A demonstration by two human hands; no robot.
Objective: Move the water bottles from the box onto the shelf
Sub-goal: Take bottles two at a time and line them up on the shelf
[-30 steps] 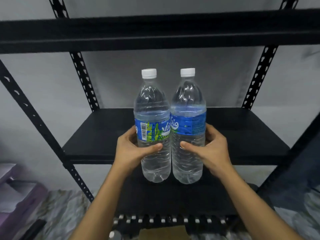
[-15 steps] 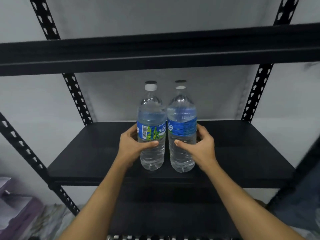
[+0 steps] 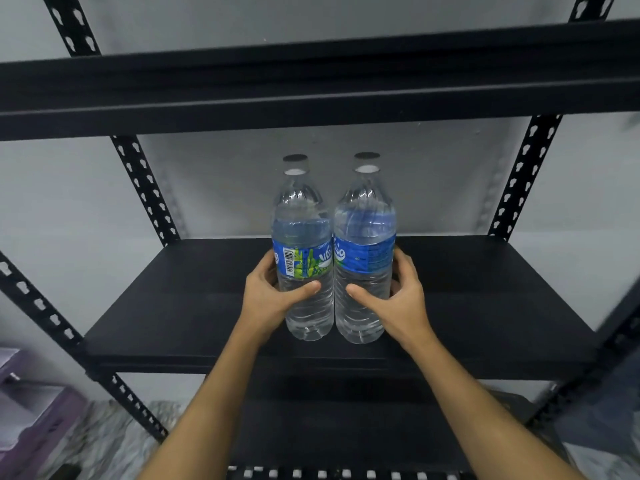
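Observation:
Two clear water bottles with blue labels and white caps stand side by side, touching, on the black middle shelf (image 3: 166, 299). My left hand (image 3: 273, 299) grips the left bottle (image 3: 302, 237) just below its label. My right hand (image 3: 398, 299) grips the right bottle (image 3: 364, 233) the same way. Both bottle bases sit near the shelf's front edge. The box is out of view.
A black upper shelf (image 3: 311, 88) spans the frame just above the bottle caps. Perforated black uprights (image 3: 145, 188) stand at the back corners. A lower shelf (image 3: 329, 427) lies beneath. A purple crate (image 3: 31, 410) sits on the floor at lower left.
Both hands carried the bottles up and forward from in front of the rack onto the middle shelf. The view tilted upward.

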